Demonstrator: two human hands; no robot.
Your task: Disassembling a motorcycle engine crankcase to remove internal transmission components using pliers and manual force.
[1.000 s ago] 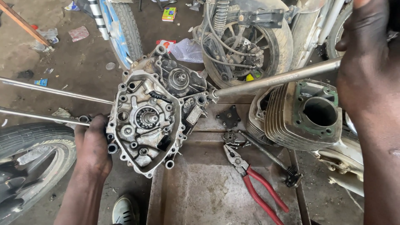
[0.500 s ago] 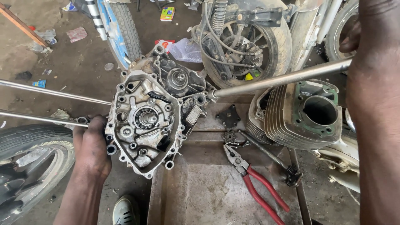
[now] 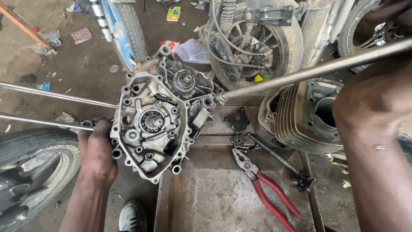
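One engine crankcase (image 3: 154,129) sits at the front left edge of the metal table (image 3: 214,202), its open face turned up toward the person. It is grey cast metal, grimy with oil, with a ring of bolt holes along its rim, a splined shaft in a round bearing near the middle and a second round housing behind it. Two long thin rods (image 3: 51,96) stick out of its left side, running off to the left.

The left hand (image 3: 98,150) is wrapped around the crankcase's lower left edge, fingers curled onto the rim. The right hand is up at the top right corner, mostly out of view, so I cannot tell how it is closed; its forearm (image 3: 373,141) fills the right side. One long steel bar (image 3: 309,71) runs from that corner down to a fitting on the crankcase's right side.

On the table lie one pair of red-handled pliers (image 3: 266,189), one small black plate (image 3: 237,120) and one finned cylinder block (image 3: 300,116). Three tyres show: one at lower left (image 3: 34,159), one with a blue mudguard (image 3: 124,30) and one spoked wheel (image 3: 257,38) behind.

On the dirt floor are a small green and yellow box (image 3: 174,13), a red and white packet (image 3: 171,45) and a pink scrap (image 3: 81,35).
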